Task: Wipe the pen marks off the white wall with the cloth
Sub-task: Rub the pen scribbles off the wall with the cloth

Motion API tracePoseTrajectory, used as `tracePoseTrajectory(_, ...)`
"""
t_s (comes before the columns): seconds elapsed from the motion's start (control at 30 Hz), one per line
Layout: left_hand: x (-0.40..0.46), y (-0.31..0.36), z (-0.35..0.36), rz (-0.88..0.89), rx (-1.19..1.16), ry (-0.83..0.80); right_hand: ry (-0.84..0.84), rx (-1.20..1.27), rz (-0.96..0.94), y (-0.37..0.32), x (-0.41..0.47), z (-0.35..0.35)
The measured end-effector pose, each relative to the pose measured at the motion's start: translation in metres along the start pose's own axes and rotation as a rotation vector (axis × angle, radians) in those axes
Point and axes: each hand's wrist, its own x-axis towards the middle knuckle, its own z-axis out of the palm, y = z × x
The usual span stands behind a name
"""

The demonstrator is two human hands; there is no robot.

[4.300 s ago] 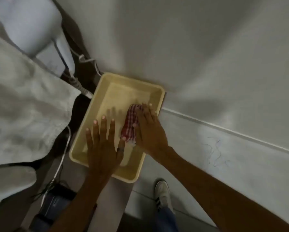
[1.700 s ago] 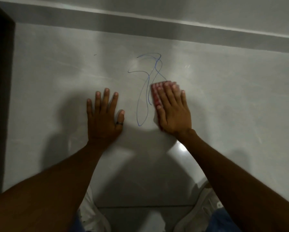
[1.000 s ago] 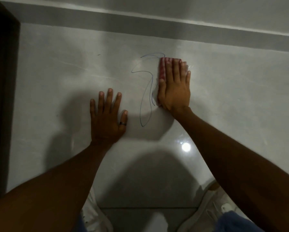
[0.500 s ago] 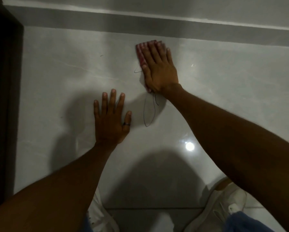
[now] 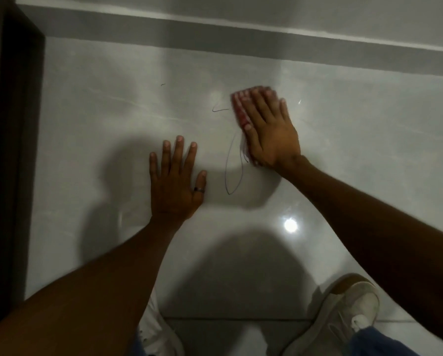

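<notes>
A glossy white wall fills the view. My right hand presses a red checked cloth flat against it; only the cloth's left edge shows past my fingers. A thin blue pen loop runs down from under that hand, and a short pen stroke lies just left of the cloth. My left hand, with a dark ring on the thumb, rests flat on the wall with fingers spread, to the left of the loop and holding nothing.
A dark door frame bounds the wall on the left. A grey band crosses the top. My white shoes stand at the wall's foot, and a lamp glare shines on the tile.
My right hand has slid the cloth down and to the right from the top of the scribble. The upper curls of the pen mark are gone. My left hand has stayed put.
</notes>
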Motion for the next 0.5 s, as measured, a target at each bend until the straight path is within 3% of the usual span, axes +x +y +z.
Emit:
tracePoseTrajectory(0.07, 0.0, -0.001, 0.001, -0.002, 0.002, -0.005, 0.027, 0.023, 0.059, -0.003, -0.024, 0.008)
tracePoseTrajectory(0.17, 0.0, 0.0, 0.001, -0.007, -0.009, -0.013, 0.025, -0.034, -0.063, -0.004, -0.065, 0.026)
tracePoseTrajectory(0.3, 0.001, 0.002, -0.004, -0.024, -0.042, -0.031, 0.021, 0.005, 0.109, -0.026, -0.104, 0.041)
tracePoseTrajectory(0.43, 0.001, 0.003, -0.006, -0.022, -0.051, -0.036, 0.026, -0.013, -0.064, -0.037, -0.129, 0.053)
tracePoseTrajectory(0.5, 0.002, 0.003, -0.006, -0.029, -0.049, -0.048, 0.051, 0.011, 0.114, -0.042, -0.133, 0.054)
